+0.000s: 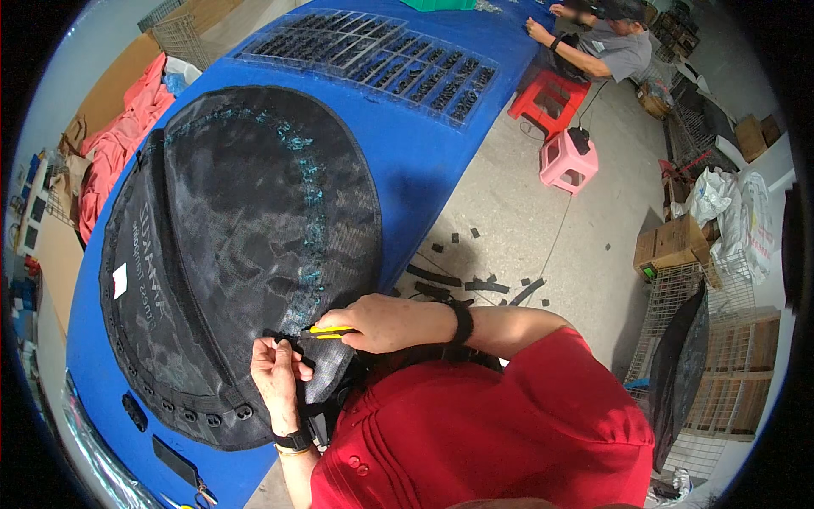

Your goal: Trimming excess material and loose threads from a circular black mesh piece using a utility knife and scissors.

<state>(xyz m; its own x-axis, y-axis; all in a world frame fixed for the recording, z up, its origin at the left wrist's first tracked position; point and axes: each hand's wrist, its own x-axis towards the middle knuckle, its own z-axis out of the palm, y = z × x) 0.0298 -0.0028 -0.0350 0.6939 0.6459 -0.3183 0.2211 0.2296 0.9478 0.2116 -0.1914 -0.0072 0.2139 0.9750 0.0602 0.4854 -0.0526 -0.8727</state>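
A big round black mesh mat (pixel 254 195), like a trampoline bed with a worn blue-green streak, covers much of the near table. My right hand (pixel 373 322) is closed around a yellow-handled cutter (pixel 331 332), its tip pointing left over the mat's near edge. Just left of that tip, my left hand (pixel 278 373) pinches a small black piece (pixel 284 338) at the edge; its exact kind is partly hidden by my fingers. Several black clips (pixel 214 420) line the mat's lower left rim.
The blue table (pixel 424 161) bears clear trays (pixel 373 59) of small black parts. A phone (pixel 175 461) and a loose black part (pixel 134 412) lie left. Black scraps (pixel 434 276) litter the floor, near red (pixel 547 103) and pink stools (pixel 568 161). A co-worker (pixel 610 47) sits beyond.
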